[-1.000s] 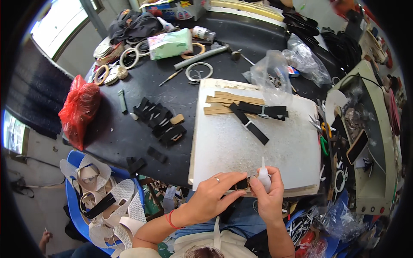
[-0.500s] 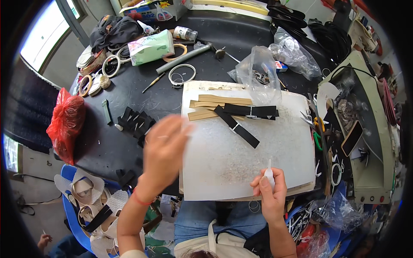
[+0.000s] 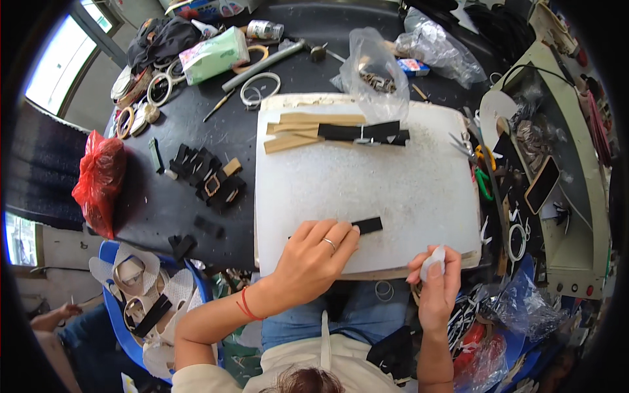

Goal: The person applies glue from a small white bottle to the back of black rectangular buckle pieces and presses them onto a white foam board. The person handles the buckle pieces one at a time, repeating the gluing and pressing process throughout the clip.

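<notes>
My left hand is over the near part of a white board, its curled fingers on a black strap. One end of that strap sticks out to the right of the fingertips; much of the rest is hidden under the hand. Off the board's near right corner, my right hand is closed around a small white squeeze bottle. Toward the far side of the board lie tan strips, with black straps bearing a metal piece partly across them.
Left of the board is a pile of black straps, some with buckles. A clear bag of metal parts rests at the board's far edge. Scissors lie right. A hammer and a red bag are farther off. A blue basket holds shoe parts.
My left hand has come from the board's left edge to its near part, onto a black strap. The slanted strap has left the far group. My right hand still holds the bottle.
</notes>
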A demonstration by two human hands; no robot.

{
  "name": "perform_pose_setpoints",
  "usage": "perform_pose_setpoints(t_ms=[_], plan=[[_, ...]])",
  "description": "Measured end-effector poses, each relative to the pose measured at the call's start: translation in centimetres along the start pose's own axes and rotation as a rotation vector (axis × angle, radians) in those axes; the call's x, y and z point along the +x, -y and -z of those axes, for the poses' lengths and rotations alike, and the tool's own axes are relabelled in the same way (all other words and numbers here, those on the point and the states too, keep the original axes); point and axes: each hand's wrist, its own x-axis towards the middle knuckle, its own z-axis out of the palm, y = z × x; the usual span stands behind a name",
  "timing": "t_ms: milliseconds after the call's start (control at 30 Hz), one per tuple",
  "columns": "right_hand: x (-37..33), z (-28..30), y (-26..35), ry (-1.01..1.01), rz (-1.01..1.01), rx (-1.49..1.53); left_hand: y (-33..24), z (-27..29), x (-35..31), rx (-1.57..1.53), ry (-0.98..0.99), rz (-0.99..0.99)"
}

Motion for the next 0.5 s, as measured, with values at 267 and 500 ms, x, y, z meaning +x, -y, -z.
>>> perform_pose_setpoints(t_ms=[267, 500], plan=[[0.7, -1.2, 0.5, 0.167, 0.202, -0.476, -0.5, 3.3, -5.4, -0.027, -0.223, 0.416], [1.7, -3.6, 0.6, 0.266, 0.428, -0.671, -1.3, 2.0, -5.3, -0.063, -0.191, 0.443]])
